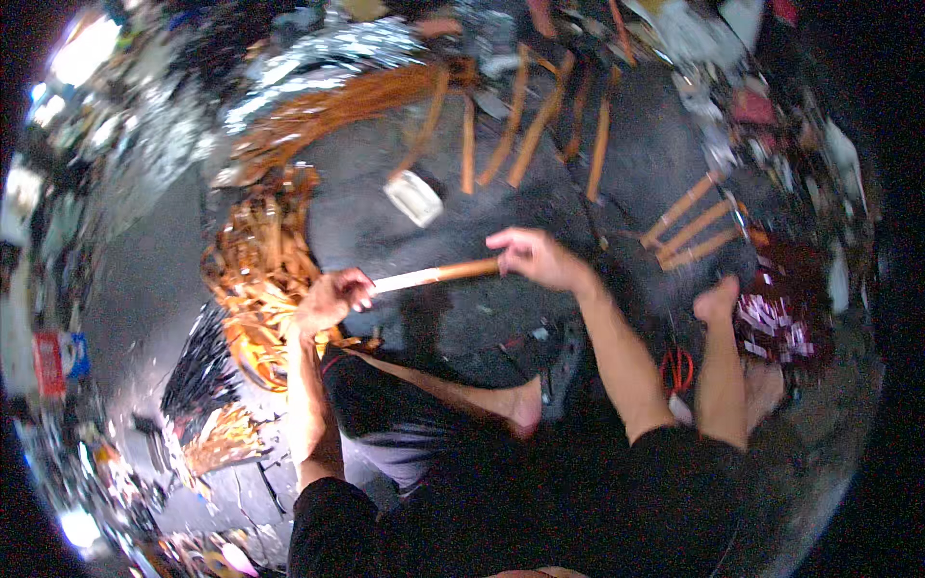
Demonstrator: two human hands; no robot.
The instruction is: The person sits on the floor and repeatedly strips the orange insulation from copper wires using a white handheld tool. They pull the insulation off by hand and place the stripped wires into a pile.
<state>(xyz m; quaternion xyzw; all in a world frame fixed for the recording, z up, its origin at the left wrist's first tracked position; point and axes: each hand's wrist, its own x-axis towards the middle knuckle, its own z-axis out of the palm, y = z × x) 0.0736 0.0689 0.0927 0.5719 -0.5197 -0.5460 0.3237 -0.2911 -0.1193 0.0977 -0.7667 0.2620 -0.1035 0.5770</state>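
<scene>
A narrow flat brown strip, its left part bright with glare, stretches between my two hands above the dark floor. My left hand has its fingers closed at the strip's left end, beside a heap of loose orange-brown strips. At the other end, the fingers of my right hand pinch the strip, with the index finger raised a little. Motion blur hides the exact finger contact. Beyond the hands, a small white rectangular dish or block rests on the floor.
Several separate brown strips lie spread at the far side, with three more at the right. A long brown bundle lies far left. Black strips, a dark red bundle, a red cord loop and bare feet surround the spot.
</scene>
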